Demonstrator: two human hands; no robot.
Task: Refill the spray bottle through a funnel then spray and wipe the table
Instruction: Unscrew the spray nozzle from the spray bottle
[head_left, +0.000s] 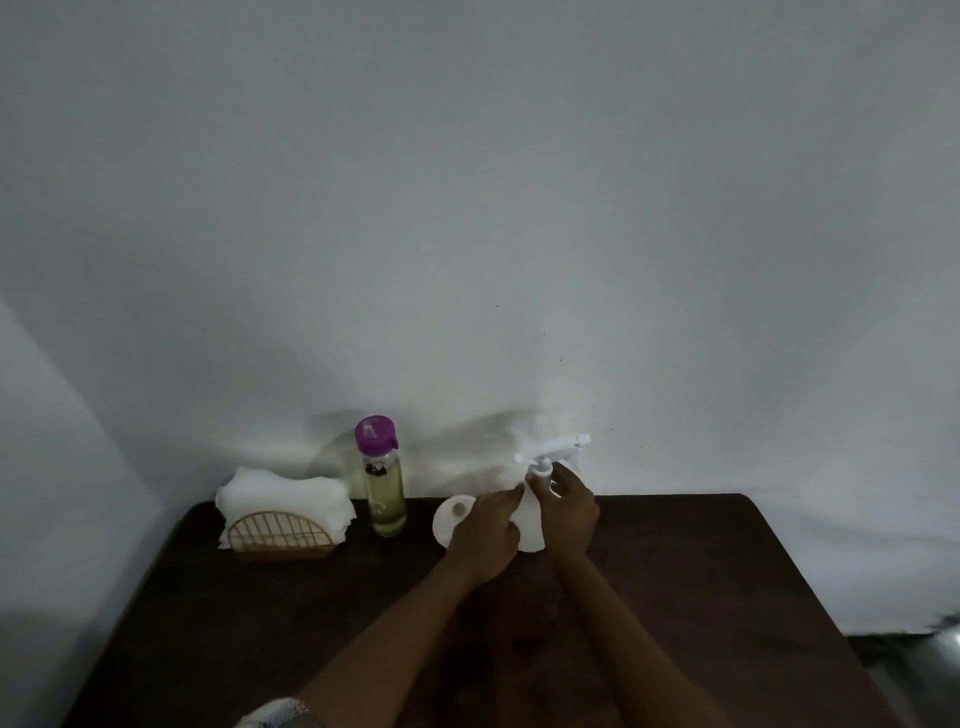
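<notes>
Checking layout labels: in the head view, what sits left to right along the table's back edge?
napkin holder → purple-capped bottle → funnel → left hand → spray bottle → right hand. Both hands grip the spray bottle.

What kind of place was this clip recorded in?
Probably a home dining corner, though I can't be sure: a dark wooden table against a bare white wall, with a stocked napkin holder on it.

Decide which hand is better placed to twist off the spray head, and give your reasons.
Right. The right hand has its fingers at the neck of the spray bottle, just under the spray head. The left hand holds the body lower down, so it is likely better for steadying.
</notes>
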